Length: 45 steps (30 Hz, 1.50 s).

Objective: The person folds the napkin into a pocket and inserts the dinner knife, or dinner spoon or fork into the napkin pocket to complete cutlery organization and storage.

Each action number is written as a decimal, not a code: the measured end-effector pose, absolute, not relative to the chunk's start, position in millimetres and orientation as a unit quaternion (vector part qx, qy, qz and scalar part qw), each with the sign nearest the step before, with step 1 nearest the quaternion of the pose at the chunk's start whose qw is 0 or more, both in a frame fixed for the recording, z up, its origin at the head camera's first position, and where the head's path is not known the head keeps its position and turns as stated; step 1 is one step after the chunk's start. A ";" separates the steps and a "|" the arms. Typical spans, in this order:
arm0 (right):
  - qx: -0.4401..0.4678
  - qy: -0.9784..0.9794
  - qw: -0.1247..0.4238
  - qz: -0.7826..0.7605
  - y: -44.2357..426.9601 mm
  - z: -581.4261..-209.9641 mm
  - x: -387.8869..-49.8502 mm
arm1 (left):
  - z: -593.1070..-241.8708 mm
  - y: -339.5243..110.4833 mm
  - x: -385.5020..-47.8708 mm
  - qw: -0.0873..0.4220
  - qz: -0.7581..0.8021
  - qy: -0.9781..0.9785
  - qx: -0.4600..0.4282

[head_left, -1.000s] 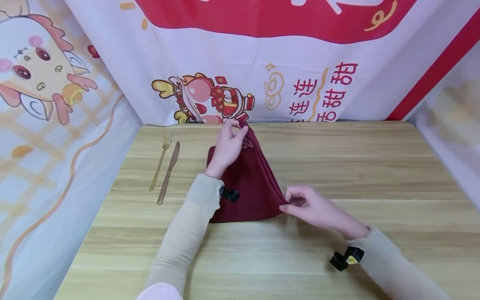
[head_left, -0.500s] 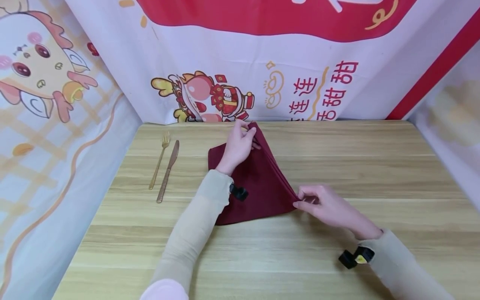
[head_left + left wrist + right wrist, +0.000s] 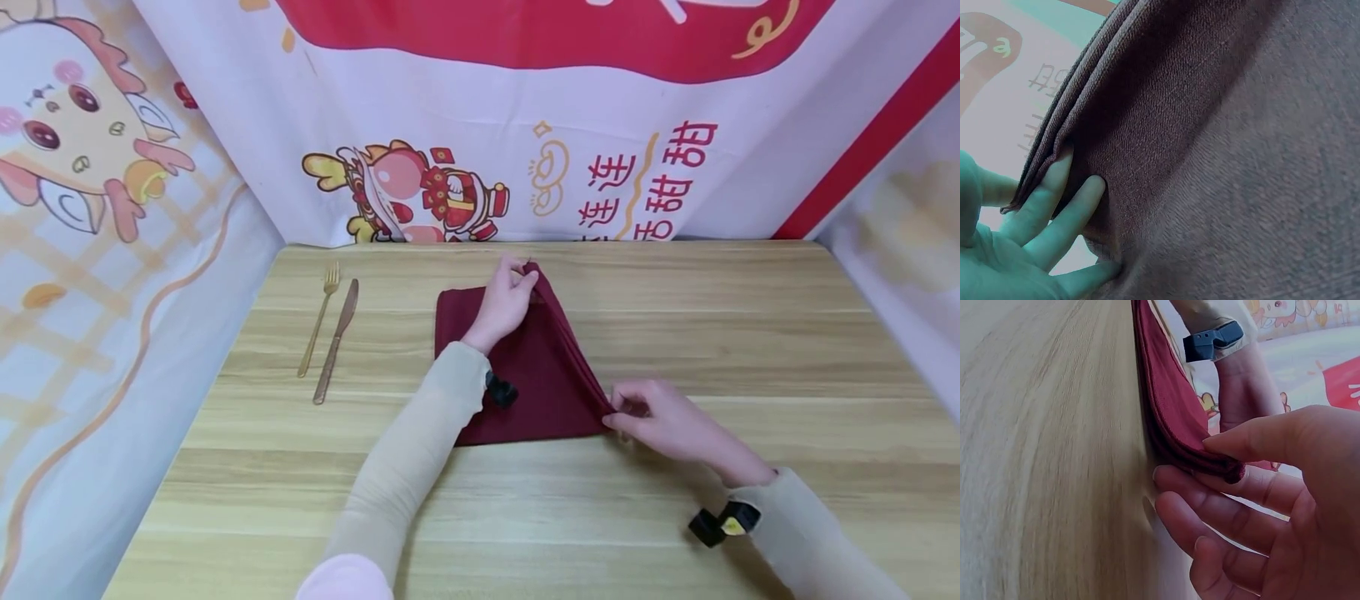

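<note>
A dark red cloth napkin point(image 3: 547, 375), folded in layers, lies in the middle of the table with its right edge lifted. At the far right corner my left hand point(image 3: 507, 300) pinches the layers. My right hand point(image 3: 663, 418) pinches the near right corner between thumb and fingers. In the left wrist view the cloth point(image 3: 1222, 156) fills most of the picture, with the left hand's fingers point(image 3: 1063, 228) against its stacked edge. The right wrist view has the thumb point(image 3: 1260, 437) on top of the folded layers point(image 3: 1175, 394) and fingers beneath.
Left of the napkin, a gold fork point(image 3: 321, 321) and a copper-coloured knife point(image 3: 337, 342) lie side by side on the wooden table point(image 3: 600, 517). A printed cloth backdrop point(image 3: 465, 108) hangs behind the table's far edge, with more printed cloth at the left.
Both hands have moved to the right, dragging the napkin with them. The left hand has also come slightly nearer. The fork and knife have stayed in place.
</note>
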State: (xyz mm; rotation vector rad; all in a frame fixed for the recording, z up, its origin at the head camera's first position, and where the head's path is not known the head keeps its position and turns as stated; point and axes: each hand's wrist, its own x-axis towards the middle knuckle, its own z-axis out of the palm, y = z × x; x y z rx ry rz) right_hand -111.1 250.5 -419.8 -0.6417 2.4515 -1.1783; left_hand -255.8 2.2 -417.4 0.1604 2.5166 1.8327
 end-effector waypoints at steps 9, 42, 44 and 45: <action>-0.217 0.865 0.187 -0.412 257.9 -416.5 -109.1 | -420.1 13.9 -256.8 0.030 0.625 0.778 0.063; -0.120 0.923 0.151 -0.333 285.8 -391.4 -138.8 | -408.6 -21.1 -264.5 0.031 0.562 0.814 0.143; -0.123 0.922 0.125 -0.344 285.3 -384.0 -146.7 | -402.9 -36.2 -269.1 0.012 0.562 0.815 0.143; -0.128 0.923 0.107 -0.347 284.6 -380.3 -150.4 | -400.8 -43.7 -271.1 0.003 0.561 0.816 0.140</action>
